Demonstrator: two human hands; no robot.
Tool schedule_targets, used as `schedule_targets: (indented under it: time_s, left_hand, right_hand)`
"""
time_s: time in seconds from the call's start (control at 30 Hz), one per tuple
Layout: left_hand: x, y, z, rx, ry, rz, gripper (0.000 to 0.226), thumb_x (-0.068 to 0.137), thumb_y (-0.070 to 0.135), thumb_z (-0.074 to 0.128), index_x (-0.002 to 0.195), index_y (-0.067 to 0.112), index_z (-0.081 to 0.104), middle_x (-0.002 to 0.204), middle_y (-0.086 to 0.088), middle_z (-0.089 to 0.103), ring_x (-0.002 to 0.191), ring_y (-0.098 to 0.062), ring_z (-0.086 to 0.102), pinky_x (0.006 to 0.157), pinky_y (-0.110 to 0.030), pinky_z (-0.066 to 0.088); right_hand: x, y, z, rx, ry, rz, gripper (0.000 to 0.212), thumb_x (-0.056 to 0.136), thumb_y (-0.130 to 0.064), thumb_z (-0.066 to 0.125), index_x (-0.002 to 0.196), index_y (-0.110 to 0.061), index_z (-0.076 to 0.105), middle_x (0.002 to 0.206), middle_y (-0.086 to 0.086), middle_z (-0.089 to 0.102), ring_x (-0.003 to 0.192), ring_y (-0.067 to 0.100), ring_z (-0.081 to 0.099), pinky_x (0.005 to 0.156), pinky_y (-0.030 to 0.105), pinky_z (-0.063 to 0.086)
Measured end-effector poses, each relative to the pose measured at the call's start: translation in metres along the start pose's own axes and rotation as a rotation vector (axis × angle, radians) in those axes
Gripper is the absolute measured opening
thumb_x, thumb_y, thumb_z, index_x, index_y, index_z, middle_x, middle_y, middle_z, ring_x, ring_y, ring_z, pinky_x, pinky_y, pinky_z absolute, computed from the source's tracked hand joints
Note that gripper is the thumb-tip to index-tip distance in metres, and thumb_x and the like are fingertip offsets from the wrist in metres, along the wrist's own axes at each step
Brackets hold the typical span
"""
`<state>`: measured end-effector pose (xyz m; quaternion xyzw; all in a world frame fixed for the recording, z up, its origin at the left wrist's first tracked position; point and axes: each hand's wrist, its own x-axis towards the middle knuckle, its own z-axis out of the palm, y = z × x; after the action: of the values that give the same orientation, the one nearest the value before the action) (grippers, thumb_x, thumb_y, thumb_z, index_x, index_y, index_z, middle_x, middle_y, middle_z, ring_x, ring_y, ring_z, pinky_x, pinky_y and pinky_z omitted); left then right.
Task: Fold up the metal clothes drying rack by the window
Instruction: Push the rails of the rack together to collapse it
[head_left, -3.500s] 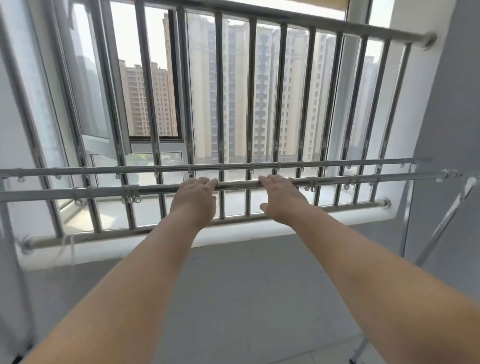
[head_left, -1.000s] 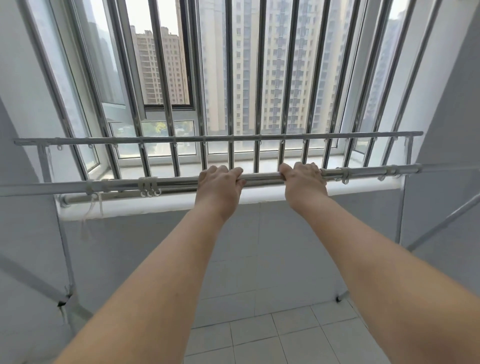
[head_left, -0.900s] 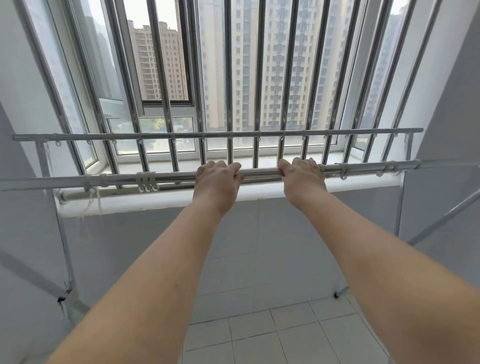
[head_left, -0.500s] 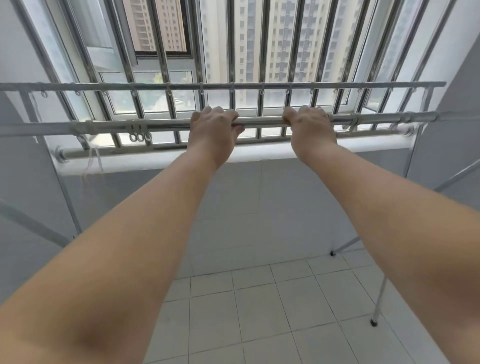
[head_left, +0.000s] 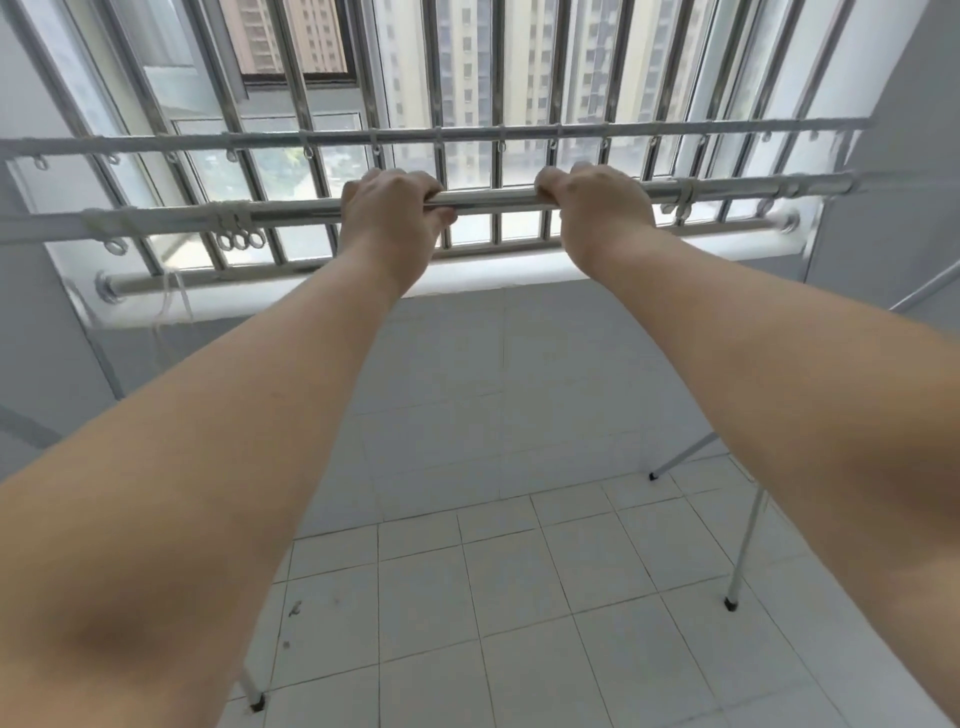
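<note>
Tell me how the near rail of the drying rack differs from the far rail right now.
Both hands, left hand and right hand, grip the near rail; nothing touches the far rail. The near rail's hanger rings bunch in clusters, while the far rail's are spread evenly along it. The near rail looks thicker. Both are shiny metal and run parallel across the window.

Two bare forearms reach forward and slightly upward from the bottom corners, both arms nearly straight. The left hand (head_left: 390, 218) is palm-down, fingers curled over a bar (head_left: 493, 199) and thumb tucked beneath it, wrist straight. The right hand (head_left: 597, 208) sits beside it, a short gap between the two, gripping the same bar the same way, knuckles up. Both hands are closed in a full grasp, level with each other.
</note>
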<state>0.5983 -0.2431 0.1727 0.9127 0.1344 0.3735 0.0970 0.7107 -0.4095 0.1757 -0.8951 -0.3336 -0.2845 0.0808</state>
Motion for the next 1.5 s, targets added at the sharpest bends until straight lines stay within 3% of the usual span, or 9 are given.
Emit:
schedule_targets:
  time_s: [0.43,0.67,0.87,1.1,1.37,1.5]
  left_hand:
    - [-0.022,0.032,-0.001,-0.013,0.054,0.025,0.025,0.09,0.032,0.059,0.107,0.016,0.066,0.099,-0.009,0.066,0.102,-0.027,0.049,0.089,-0.035,0.025]
    - [-0.034,0.024,-0.012,-0.029,0.062,0.055,0.033,0.089,0.035,0.06,0.115,0.015,0.064,0.102,-0.008,0.066,0.106,-0.026,0.05,0.087,-0.032,0.021]
    - [-0.043,0.005,-0.029,-0.053,0.056,0.105,0.03,0.088,0.035,0.061,0.11,0.015,0.065,0.104,-0.007,0.066,0.106,-0.026,0.049,0.085,-0.031,0.019]
    - [-0.056,-0.013,-0.044,-0.098,0.049,0.105,0.028,0.089,0.034,0.059,0.109,0.015,0.064,0.103,-0.008,0.066,0.104,-0.027,0.05,0.092,-0.035,0.025]
    - [-0.086,-0.003,-0.04,0.072,0.194,0.237,0.027,0.09,0.034,0.054,0.109,0.017,0.064,0.09,-0.004,0.065,0.088,-0.028,0.056,0.088,-0.037,0.031]
    - [-0.091,0.002,-0.034,0.103,0.254,0.219,0.027,0.088,0.033,0.054,0.105,0.016,0.065,0.084,-0.003,0.065,0.084,-0.027,0.056,0.087,-0.036,0.031]
  right_hand:
    - [-0.019,0.024,-0.016,0.003,0.035,-0.032,0.043,0.082,0.004,0.043,0.114,-0.021,0.058,0.1,0.01,0.06,0.097,0.032,0.053,0.074,0.033,0.032]
    - [-0.032,0.009,-0.023,0.019,0.047,0.0,0.044,0.083,0.004,0.039,0.112,-0.023,0.059,0.101,0.008,0.061,0.099,0.031,0.054,0.074,0.033,0.035]
    - [-0.043,-0.017,-0.031,-0.017,0.061,0.051,0.044,0.082,0.006,0.04,0.11,-0.023,0.059,0.094,0.007,0.057,0.095,0.031,0.053,0.073,0.033,0.032]
    - [-0.057,-0.048,-0.037,-0.076,0.044,0.091,0.041,0.082,0.005,0.043,0.111,-0.019,0.057,0.099,0.009,0.06,0.096,0.032,0.054,0.083,0.037,0.039]
    - [-0.081,-0.049,-0.039,-0.135,0.08,0.123,0.036,0.079,0.001,0.045,0.107,-0.018,0.055,0.093,0.013,0.06,0.091,0.032,0.053,0.086,0.038,0.036]
    - [-0.087,-0.046,-0.036,-0.119,0.121,0.126,0.035,0.075,0.005,0.045,0.101,-0.016,0.056,0.086,0.013,0.056,0.088,0.033,0.051,0.084,0.039,0.036]
